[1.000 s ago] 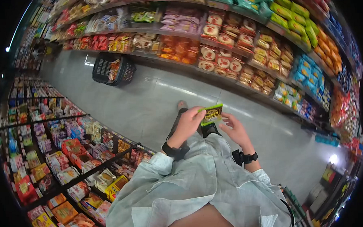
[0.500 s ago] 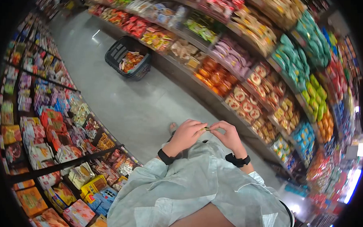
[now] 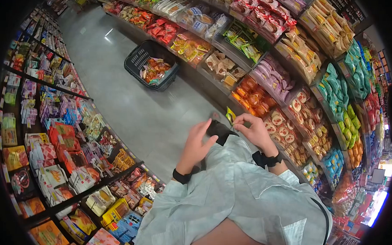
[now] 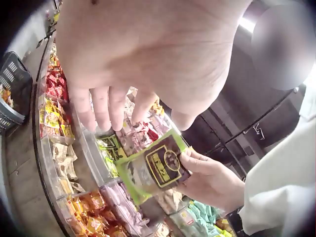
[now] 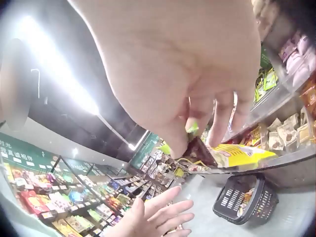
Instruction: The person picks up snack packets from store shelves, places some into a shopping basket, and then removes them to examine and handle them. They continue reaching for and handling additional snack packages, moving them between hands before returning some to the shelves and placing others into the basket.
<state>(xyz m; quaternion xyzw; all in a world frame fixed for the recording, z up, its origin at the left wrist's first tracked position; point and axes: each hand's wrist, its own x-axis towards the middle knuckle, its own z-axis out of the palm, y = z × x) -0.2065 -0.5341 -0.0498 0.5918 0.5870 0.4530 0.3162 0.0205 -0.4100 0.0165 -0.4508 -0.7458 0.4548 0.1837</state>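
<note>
Right hand (image 3: 254,131) is pinching a small green-edged plastic packet (image 3: 230,115) between thumb and fingers, holding it by one end. Left hand (image 3: 196,143) is pretty much wide open, fingers stretched out, thumb sticking off to the side, nothing in it. It's near the packet but not touching it. The left wrist view gives the best look at the thing: dark brown label, yellowish lettering, bright green borders. From the right wrist view the other side shows a lot of yellow.

Both wrists have chunky black bands, one on the left (image 3: 182,176) and one on the right (image 3: 267,159), and the person's got a pale blue-green shirt (image 3: 215,191) on.

Past the hands there's a dark plastic shopping basket (image 3: 138,56) with slotted sides, sitting on the shiny grey floor (image 3: 117,95) with a bunch of wrapped snacks in it. It's right by the long snack shelves (image 3: 199,84), which are loaded with red, orange, purple, teal and green packs. Opposite that is a black-barred display (image 3: 84,193) full of colourful bags, some lying flat.
</note>
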